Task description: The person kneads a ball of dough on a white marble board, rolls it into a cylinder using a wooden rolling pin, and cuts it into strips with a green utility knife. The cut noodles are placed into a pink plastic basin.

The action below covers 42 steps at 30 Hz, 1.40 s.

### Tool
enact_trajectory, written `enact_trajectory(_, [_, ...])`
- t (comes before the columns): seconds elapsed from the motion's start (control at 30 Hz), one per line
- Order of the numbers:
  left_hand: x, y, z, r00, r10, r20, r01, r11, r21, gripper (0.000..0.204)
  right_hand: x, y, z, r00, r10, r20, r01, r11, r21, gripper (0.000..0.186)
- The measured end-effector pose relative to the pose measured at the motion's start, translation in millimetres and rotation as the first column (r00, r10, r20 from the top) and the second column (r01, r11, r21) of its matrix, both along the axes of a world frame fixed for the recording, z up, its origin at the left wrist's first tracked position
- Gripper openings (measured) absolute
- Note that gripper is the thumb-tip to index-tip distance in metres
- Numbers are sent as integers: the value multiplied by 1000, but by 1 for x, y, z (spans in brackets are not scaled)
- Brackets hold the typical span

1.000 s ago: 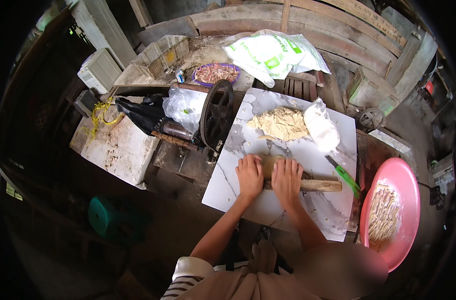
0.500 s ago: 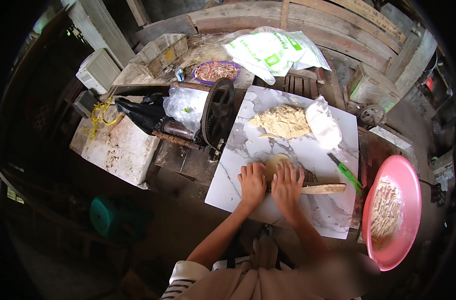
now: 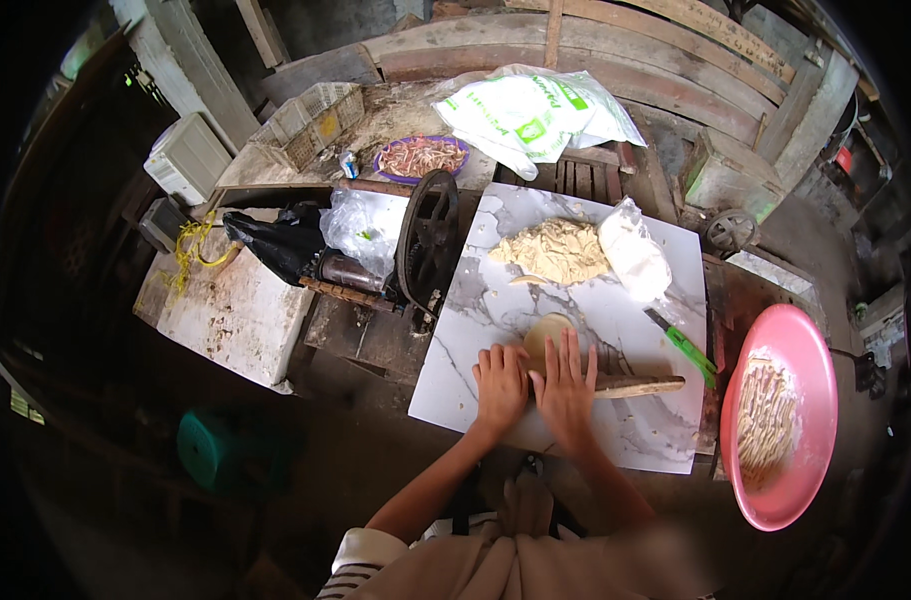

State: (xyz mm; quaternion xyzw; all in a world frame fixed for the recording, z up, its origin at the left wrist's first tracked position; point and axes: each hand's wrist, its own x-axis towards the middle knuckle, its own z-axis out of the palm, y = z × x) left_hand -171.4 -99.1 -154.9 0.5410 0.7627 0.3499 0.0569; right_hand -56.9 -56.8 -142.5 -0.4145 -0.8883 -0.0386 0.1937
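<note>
A rough wooden rolling pin [image 3: 639, 386] lies crosswise on a white marbled board [image 3: 445, 393], its right end sticking out past my hands. My left hand [image 3: 500, 390] covers its left end, fingers close together and bent over it. On the middle of the pin rests my right hand [image 3: 565, 390], palm down with fingers stretched out and spread. Just beyond the fingertips shows a flat round piece of dough [image 3: 546, 334], partly hidden by the hands. Farther back sit a large lump of dough [image 3: 555, 252] and a clear bag of white powder [image 3: 636, 255]. A green utility knife [image 3: 683, 348] lies at the right.
Beside the board's right edge is a pink basin [image 3: 821, 420] holding floured strips. A hand-cranked machine with a dark wheel [image 3: 430, 240] stands on the left. Behind are a purple-rimmed plate [image 3: 422, 158], white-green plastic bags [image 3: 535, 118] and a crate [image 3: 310, 125]. A green stool [image 3: 203, 447] stands below.
My right hand's fingers have straightened and spread on the rolling pin, and the pin's right end has tilted slightly. The whole view has shifted a little; my left hand stays on the pin.
</note>
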Motion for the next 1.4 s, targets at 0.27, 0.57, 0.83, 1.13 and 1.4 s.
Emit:
enact_trajectory(0.27, [-5,-34,5,976,-216,-18,216,962,167,11,46,-23,1,974,210,-87,-221,965,-142,59])
enact_trajectory(0.57, [-34,43,17,969,-236,71,225,965,139,10,36,46,34,950,282,-135,-304,936,-177,42])
enact_trajectory(0.83, [-33,70,2,986,-67,150,74,997,-37,16,-2,67,14,988,-78,-136,59,988,-141,34])
enact_trajectory(1.13, [-19,45,-4,999,-15,-28,14,999,-35,22,-3,43,-7,991,-131,-26,133,986,100,49])
enact_trajectory(1.4, [-16,25,2,995,-100,-18,99,994,-49,25,3,27,-2,995,-100,17,99,994,49,53])
